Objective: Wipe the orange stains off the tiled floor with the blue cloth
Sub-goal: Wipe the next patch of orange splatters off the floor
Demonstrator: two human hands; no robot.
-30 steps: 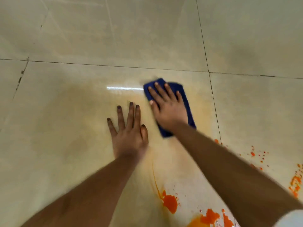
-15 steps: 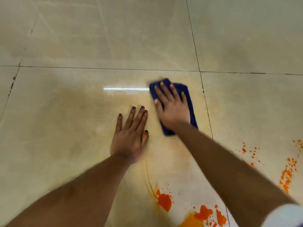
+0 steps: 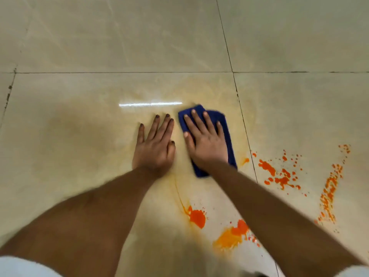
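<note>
A folded blue cloth (image 3: 227,128) lies flat on the cream tiled floor (image 3: 79,136). My right hand (image 3: 205,140) presses down on it with straight, spread fingers. My left hand (image 3: 154,145) rests flat on the bare tile just left of the cloth, fingers straight. Bright orange stains lie nearer to me: a blob with a thin trail (image 3: 196,216), a smeared patch (image 3: 233,234), and splatter on the tile to the right (image 3: 279,174), with a speckled streak (image 3: 329,192) beyond it. A faint yellowish smear (image 3: 199,92) covers the tile around my hands.
Dark grout lines (image 3: 123,72) split the floor into large glossy tiles. A light reflection (image 3: 149,104) glints just beyond my fingers. White sleeve edges show at the bottom corners.
The view has tilted down and my arms are nearer the camera. My right hand has drawn the cloth slightly toward me and to the right. More orange splatter shows on the right.
</note>
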